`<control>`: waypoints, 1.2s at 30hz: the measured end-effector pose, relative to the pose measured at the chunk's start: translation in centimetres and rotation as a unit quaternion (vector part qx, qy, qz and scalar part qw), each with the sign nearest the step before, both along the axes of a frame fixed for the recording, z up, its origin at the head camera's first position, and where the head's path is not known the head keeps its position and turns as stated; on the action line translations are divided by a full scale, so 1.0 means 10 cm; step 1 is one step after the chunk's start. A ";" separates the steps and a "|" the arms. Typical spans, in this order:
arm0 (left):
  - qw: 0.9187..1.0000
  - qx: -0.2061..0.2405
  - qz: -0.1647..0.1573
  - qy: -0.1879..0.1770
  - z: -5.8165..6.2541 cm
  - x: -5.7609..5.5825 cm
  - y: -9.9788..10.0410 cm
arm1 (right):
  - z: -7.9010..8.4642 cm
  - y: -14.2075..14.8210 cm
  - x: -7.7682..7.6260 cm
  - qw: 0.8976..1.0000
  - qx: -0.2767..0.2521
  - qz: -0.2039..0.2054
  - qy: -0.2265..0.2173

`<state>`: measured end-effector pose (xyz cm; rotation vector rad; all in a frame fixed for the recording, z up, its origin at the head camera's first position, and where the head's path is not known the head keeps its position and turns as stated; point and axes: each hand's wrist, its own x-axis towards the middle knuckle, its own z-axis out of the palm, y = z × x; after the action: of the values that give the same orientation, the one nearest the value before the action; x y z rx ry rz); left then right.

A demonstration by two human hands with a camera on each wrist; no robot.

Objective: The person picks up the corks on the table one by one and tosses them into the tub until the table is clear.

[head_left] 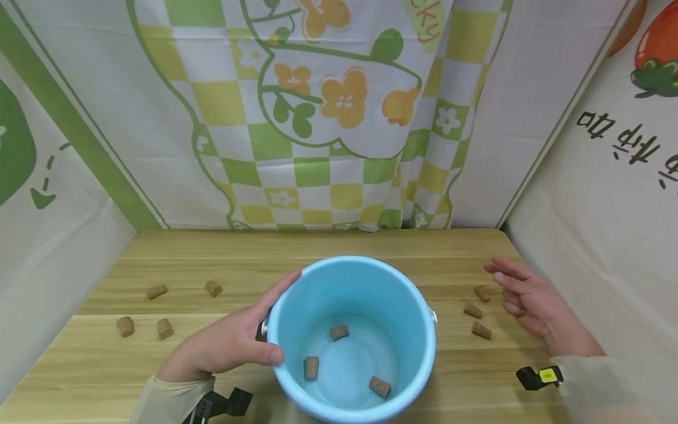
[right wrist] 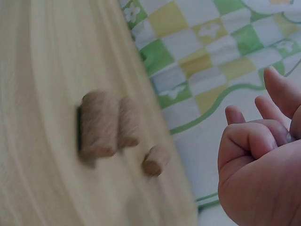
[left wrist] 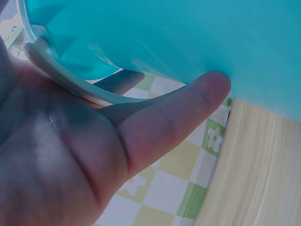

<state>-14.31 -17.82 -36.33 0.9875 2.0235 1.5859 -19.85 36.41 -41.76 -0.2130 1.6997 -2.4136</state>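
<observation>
A light blue bucket (head_left: 351,265) stands at the front middle of the table. My left hand (head_left: 233,341) rests against its left side, thumb and index finger spread straight along the outer wall; the bucket's pale handle (left wrist: 70,84) crosses by the palm in the left wrist view. Three corks lie on the bucket's floor, one cork (head_left: 311,368) near its left wall. Above the table at the right, my right hand (head_left: 535,303) holds nothing visible, its fingers loosely bent. Three corks lie just left of it, the nearest being a cork (head_left: 482,293). The right wrist view shows a large cork (right wrist: 99,125) blurred.
Several corks lie on the left of the wooden table (head_left: 254,247), among them a cork (head_left: 165,328). A patterned curtain (head_left: 318,176) hangs behind the table's back edge. White printed panels rise at the left and the right.
</observation>
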 end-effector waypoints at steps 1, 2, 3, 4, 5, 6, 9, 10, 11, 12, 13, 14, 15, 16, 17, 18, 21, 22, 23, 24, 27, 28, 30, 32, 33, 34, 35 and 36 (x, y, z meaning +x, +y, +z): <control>1.000 -0.002 0.001 -0.002 0.00 0.00 0.00 | -0.04 0.02 -0.01 1.000 0.009 -0.005 -0.005; 1.000 -0.001 0.000 -0.002 -0.01 0.00 0.00 | -0.07 0.03 -0.03 1.000 0.020 -0.010 -0.011; 1.000 -0.003 0.001 -0.003 -0.01 0.00 0.00 | -0.11 0.05 -0.04 0.999 0.030 -0.015 -0.018; 1.000 -0.005 0.002 -0.005 -0.01 0.00 0.00 | -0.14 0.07 -0.05 0.998 0.044 -0.022 -0.024; 1.000 -0.007 0.003 -0.009 0.00 0.00 0.00 | -0.17 0.09 -0.06 0.997 0.059 -0.030 -0.032; 1.000 -0.008 0.003 -0.009 -0.01 0.00 0.00 | -0.19 0.11 -0.07 0.996 0.072 -0.037 -0.041; 1.000 -0.012 0.005 -0.017 0.00 0.00 0.00 | -0.27 0.18 -0.09 0.991 0.096 -0.054 -0.069; 1.000 -0.012 0.005 -0.012 -0.01 0.00 0.00 | -0.29 0.20 -0.10 0.990 0.101 -0.059 -0.078; 1.000 -0.011 0.004 -0.008 -0.01 0.00 0.00 | -0.31 0.21 -0.11 0.989 0.104 -0.061 -0.085; 1.000 -0.011 0.004 -0.004 -0.01 0.00 0.00 | -0.33 0.23 -0.11 0.988 0.105 -0.063 -0.092; 1.000 -0.012 0.006 -0.005 -0.01 0.00 0.00 | -0.35 0.24 -0.11 0.988 0.105 -0.065 -0.098; 1.000 -0.014 0.007 -0.004 -0.01 0.00 0.00 | -0.37 0.25 -0.12 0.987 0.104 -0.066 -0.104; 1.000 -0.013 0.006 -0.005 -0.01 0.00 0.00 | -0.39 0.26 -0.12 0.986 0.105 -0.069 -0.110; 1.000 -0.013 0.004 -0.007 -0.01 0.00 0.00 | -0.40 0.27 -0.12 0.985 0.107 -0.071 -0.115; 1.000 -0.012 0.003 -0.012 0.00 0.00 0.00 | -0.41 0.27 -0.12 0.984 0.112 -0.073 -0.117; 1.000 -0.014 0.003 -0.020 0.01 0.00 0.00 | -0.42 0.27 -0.12 0.983 0.118 -0.075 -0.119; 1.000 -0.011 0.000 -0.023 0.02 0.00 0.01 | -0.43 0.25 -0.13 0.978 0.159 -0.073 -0.112; 1.000 -0.011 0.000 -0.019 0.02 0.00 0.01 | -0.43 0.23 -0.13 0.976 0.174 -0.071 -0.109; 1.000 -0.010 0.000 -0.014 0.02 0.00 0.01 | -0.43 0.22 -0.14 0.974 0.189 -0.069 -0.106; 1.000 -0.009 0.000 -0.010 0.01 0.00 0.01 | -0.43 0.21 -0.14 0.971 0.206 -0.067 -0.103; 1.000 0.000 -0.003 0.003 0.01 0.00 0.01 | -0.43 0.18 -0.15 0.961 0.250 -0.064 -0.099; 1.000 0.000 -0.002 -0.001 0.01 0.00 0.01 | -0.42 0.17 -0.16 0.958 0.260 -0.064 -0.098; 1.000 0.002 -0.001 -0.008 0.01 0.00 0.01 | -0.42 0.16 -0.16 0.953 0.283 -0.063 -0.094; 1.000 -0.001 0.001 -0.015 0.01 0.00 0.01 | -0.42 0.15 -0.17 0.948 0.296 -0.066 -0.094; 1.000 -0.002 0.003 -0.017 0.01 0.00 0.01 | -0.41 0.15 -0.18 0.946 0.301 -0.066 -0.096; 1.000 -0.005 0.004 -0.021 0.01 0.00 0.01 | -0.41 0.14 -0.18 0.944 0.307 -0.069 -0.097; 1.000 -0.007 0.005 -0.021 0.00 0.00 0.01 | -0.41 0.14 -0.18 0.943 0.312 -0.067 -0.096; 1.000 -0.008 0.005 -0.022 0.00 0.00 0.01 | -0.41 0.14 -0.19 0.941 0.315 -0.070 -0.099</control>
<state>-14.30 -17.69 -36.29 0.9301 2.0115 1.5813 -21.73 37.77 -45.86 0.2420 2.3260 -1.7580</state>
